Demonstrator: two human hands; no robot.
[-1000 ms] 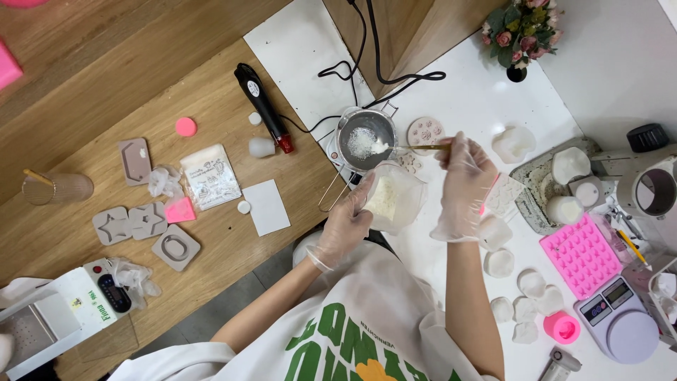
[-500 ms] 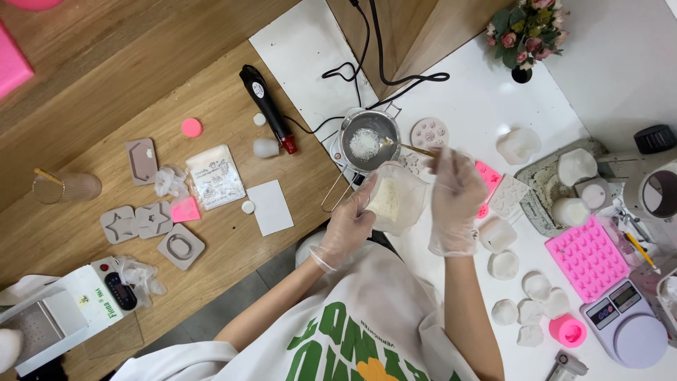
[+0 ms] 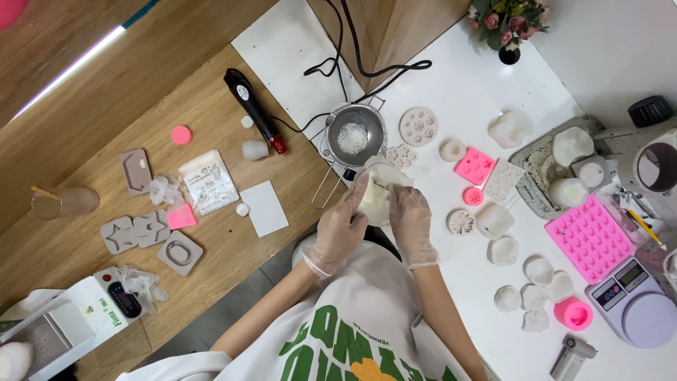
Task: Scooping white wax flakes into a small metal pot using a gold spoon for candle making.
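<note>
- Since the earlier frame, the right hand [image 3: 415, 224] has come down from beside the small metal pot [image 3: 352, 135] and now sits against the clear plastic cup [image 3: 379, 194], opposite the left hand [image 3: 340, 227]; the thin stick it held out over the pot no longer shows.
- Head view: both hands wear thin clear gloves, and the fingers of each curl round the cup from either side, closed on it. The cup is held in the air just below the pot, at the seam between the wooden tabletop [image 3: 211, 106] and the white tabletop [image 3: 458, 92].
- Hard to make out: the cup's contents look pale and whitish, but the fingers cover most of its wall, and I cannot tell how full it is.
- The pot holds white grains; its wire handle [image 3: 323, 187] runs down toward the left hand.
- Cut off: a white machine [image 3: 77, 321] at the lower left edge, a lilac scale [image 3: 638, 307] at the right edge, and a round white appliance [image 3: 659, 166] above it.
- Packages: a flat white pouch [image 3: 206, 182] with dark print lies on the wooden tabletop, a blank white card [image 3: 264, 208] just beside it, and a small pink square [image 3: 182, 216] on its other side.
- Grey moulds [image 3: 148, 236] lie near the pouch; a pink mould tray [image 3: 589, 236] lies well apart on the white tabletop.
</note>
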